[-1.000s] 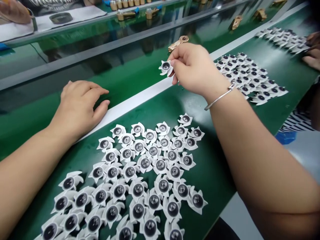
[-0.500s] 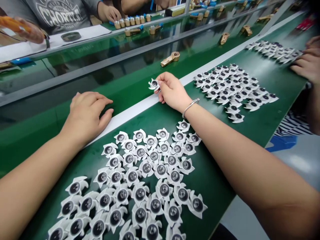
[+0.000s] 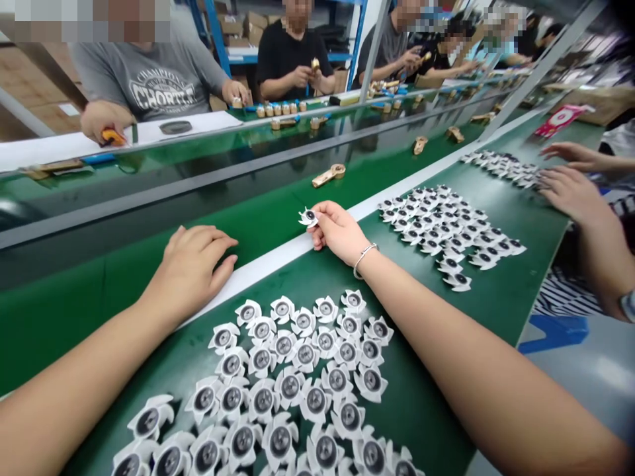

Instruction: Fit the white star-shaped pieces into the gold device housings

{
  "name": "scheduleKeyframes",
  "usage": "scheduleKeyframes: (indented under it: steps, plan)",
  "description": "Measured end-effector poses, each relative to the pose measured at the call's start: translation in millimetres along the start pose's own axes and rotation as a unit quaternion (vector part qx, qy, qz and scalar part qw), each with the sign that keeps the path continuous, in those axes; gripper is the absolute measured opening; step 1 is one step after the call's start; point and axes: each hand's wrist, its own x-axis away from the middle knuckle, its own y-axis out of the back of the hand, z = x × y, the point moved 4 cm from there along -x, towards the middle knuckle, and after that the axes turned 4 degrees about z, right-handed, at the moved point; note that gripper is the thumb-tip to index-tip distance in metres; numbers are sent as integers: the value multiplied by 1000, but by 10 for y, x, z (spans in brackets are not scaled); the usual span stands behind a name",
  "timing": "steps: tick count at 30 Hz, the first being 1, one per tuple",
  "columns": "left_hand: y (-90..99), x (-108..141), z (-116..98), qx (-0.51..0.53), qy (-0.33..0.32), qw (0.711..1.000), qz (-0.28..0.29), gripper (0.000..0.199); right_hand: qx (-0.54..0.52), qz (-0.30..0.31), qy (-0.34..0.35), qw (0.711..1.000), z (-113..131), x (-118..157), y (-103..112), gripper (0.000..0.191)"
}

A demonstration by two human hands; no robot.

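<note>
Between thumb and fingers, my right hand (image 3: 340,231) pinches one small white fan impeller (image 3: 308,217) with a dark hub, held above the white edge strip (image 3: 290,250). My left hand (image 3: 191,271) rests at the left on that strip and the belt's edge, fingers loosely stretched, holding nothing that shows. Many more white impellers (image 3: 289,387) lie hub up on the green table (image 3: 421,396) between my forearms. A second group of impellers (image 3: 441,221) is spread beyond my right wrist.
Gold-coloured handheld fan housings (image 3: 330,175) lie on the green conveyor belt (image 3: 258,192). At the right, a co-worker's hands (image 3: 575,182) are by a farther impeller group (image 3: 503,168). Across the line, a person in a grey shirt (image 3: 169,89) and others sit working.
The view has tilted up, bringing more of the people opposite into sight. My right hand still holds the impeller. The grey-shirted person's hand with the orange tool has lowered.
</note>
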Motion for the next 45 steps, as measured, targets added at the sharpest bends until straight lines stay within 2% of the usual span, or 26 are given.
scheduleKeyframes:
  steps: [5, 9, 13, 16, 21, 23, 24, 25, 26, 27, 29, 30, 31, 32, 33, 34, 36, 38, 39, 41, 43, 45]
  plan:
    - [-3, 10, 31, 13, -2, 1000, -2, 31, 92, -99, 41, 990, -71, -244, 218, 12]
    - [14, 24, 33, 30, 5, 1000, 6, 29, 193, -125, 66, 971, -105, -634, 345, 15]
    - [30, 28, 21, 41, 12, 999, 6, 27, 283, -103, 59, 952, -161, -1008, 392, 21]
    - [29, 25, 19, 51, 18, 998, 10, 27, 332, -75, 61, 938, -180, -1121, 358, 19]
    - [18, 28, 29, 116, 21, 993, 3, 27, 348, -7, 87, 933, -113, -1028, 231, 4]
    - [26, 24, 39, 198, 30, 980, -7, 26, 326, 26, 97, 940, -65, -948, 125, 2]
    - [32, 22, 61, 258, 59, 964, -12, 25, 309, 45, 101, 945, -36, -900, 47, 2]
    - [30, 22, 94, 335, 107, 936, -12, 24, 288, 63, 105, 950, -1, -843, -49, 5]
    - [18, 29, 128, 426, 170, 889, -8, 23, 265, 80, 108, 955, 41, -776, -162, 8]
    - [-10, 44, 147, 526, 235, 818, 6, 23, 243, 97, 112, 959, 91, -697, -288, 12]
    - [-74, 71, 84, 715, 316, 620, 66, 30, 203, 131, 123, 963, 213, -505, -556, 18]
    - [-87, 74, 14, 784, 321, 521, 101, 36, 187, 153, 133, 961, 283, -397, -689, 19]
    - [-84, 70, -54, 832, 312, 442, 123, 40, 176, 179, 148, 957, 354, -286, -811, 19]
    - [-77, 62, -103, 863, 299, 387, 127, 41, 173, 210, 166, 948, 422, -179, -921, 18]
    - [-74, 54, -132, 880, 290, 357, 116, 38, 176, 242, 183, 936, 481, -81, -1012, 16]
    - [-77, 46, -141, 889, 284, 347, 92, 34, 182, 274, 197, 924, 526, 0, -1084, 15]
    - [-100, 36, -115, 888, 288, 358, 31, 27, 191, 308, 217, 906, 580, 95, -1156, 15]
    - [-118, 34, -50, 871, 298, 389, -24, 22, 186, 279, 215, 917, 591, 87, -1138, 16]
    - [-117, 35, -6, 857, 303, 415, -47, 18, 177, 247, 199, 932, 579, 54, -1105, 17]
    - [-92, 37, 79, 816, 304, 486, -72, 15, 147, 187, 134, 962, 520, -28, -1026, 18]
    - [-57, 38, 130, 779, 294, 550, -70, 17, 107, 162, 67, 979, 456, -86, -970, 19]
    - [-35, 41, 133, 752, 279, 596, -49, 20, 90, 147, 41, 984, 438, -112, -935, 18]
